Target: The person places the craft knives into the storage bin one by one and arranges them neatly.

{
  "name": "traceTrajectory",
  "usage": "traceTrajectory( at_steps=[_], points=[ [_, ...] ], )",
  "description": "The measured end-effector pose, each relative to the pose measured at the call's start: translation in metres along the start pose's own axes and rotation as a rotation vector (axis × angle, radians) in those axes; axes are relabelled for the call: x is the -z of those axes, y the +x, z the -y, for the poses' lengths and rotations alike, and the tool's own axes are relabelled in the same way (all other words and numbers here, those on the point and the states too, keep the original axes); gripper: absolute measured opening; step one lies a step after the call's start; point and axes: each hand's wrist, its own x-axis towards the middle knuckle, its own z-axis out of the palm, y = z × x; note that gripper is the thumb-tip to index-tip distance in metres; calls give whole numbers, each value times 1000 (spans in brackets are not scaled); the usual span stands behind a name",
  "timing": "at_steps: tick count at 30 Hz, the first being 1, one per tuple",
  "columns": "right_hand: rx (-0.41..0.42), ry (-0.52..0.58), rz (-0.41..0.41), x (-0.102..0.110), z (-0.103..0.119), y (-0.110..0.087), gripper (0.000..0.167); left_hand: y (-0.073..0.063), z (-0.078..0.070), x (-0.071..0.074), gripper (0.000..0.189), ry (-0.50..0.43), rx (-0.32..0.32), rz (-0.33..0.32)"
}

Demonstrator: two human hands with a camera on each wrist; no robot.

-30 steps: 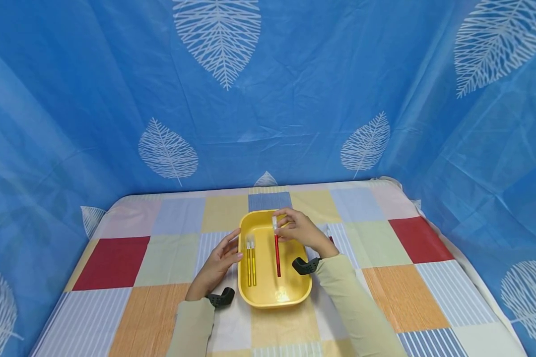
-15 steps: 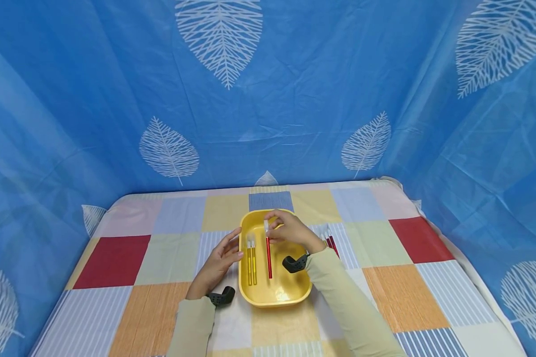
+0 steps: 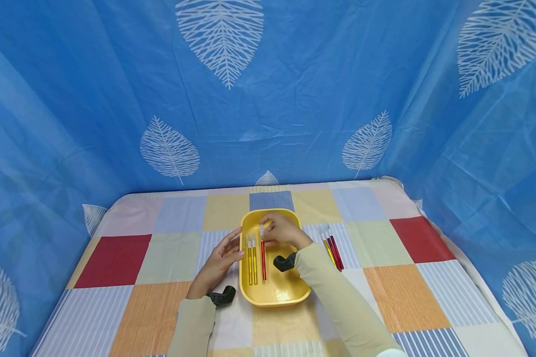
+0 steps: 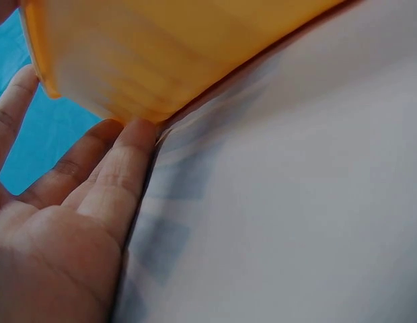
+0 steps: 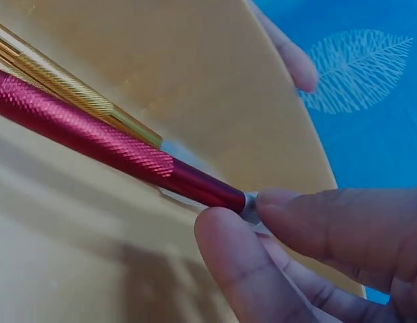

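A yellow plastic tray (image 3: 290, 292) sits on the table. My right hand (image 3: 282, 231) pinches a red craft knife (image 3: 263, 260) near its clear cap, between thumb and finger, inside the tray. In the right wrist view the red knife's knurled handle (image 5: 121, 138) overlaps two gold craft knives (image 5: 67, 87), which lie side by side along the tray's left side. My left hand (image 3: 221, 260) rests against the tray's left wall, fingers extended; in the left wrist view its fingertips (image 4: 138, 134) touch the outer wall low down. The cap is partly hidden by my right fingers.
Right of the tray, several more craft knives (image 3: 335, 250), red and gold with clear caps, lie together on the patchwork cloth (image 3: 393, 292). A blue curtain (image 3: 295, 99) with white leaf prints surrounds the table's back and sides.
My right hand has moved left with the red craft knife, bringing it beside the gold ones. The knives right of the tray have come into view. My left hand stays at the tray.
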Motion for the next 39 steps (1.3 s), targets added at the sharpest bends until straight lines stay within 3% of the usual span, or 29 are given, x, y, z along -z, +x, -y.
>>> traceTrajectory(
  at_steps=[8, 24, 33, 39],
  points=[
    [-77, -86, -4, -11, 0, 8, 34, -1, 0, 0, 77, 5, 7, 0],
    [-119, -190, -25, -23, 2, 14, 38, -3, -1, 1, 70, 4, -21, 10],
    [-116, -194, -23, -17, 2, 11, 48, -2, -1, 0, 70, 1, -11, -6],
    [-91, -187, -45, -11, 8, 5, 42, -3, -1, 1, 70, 6, -22, 5]
  ],
)
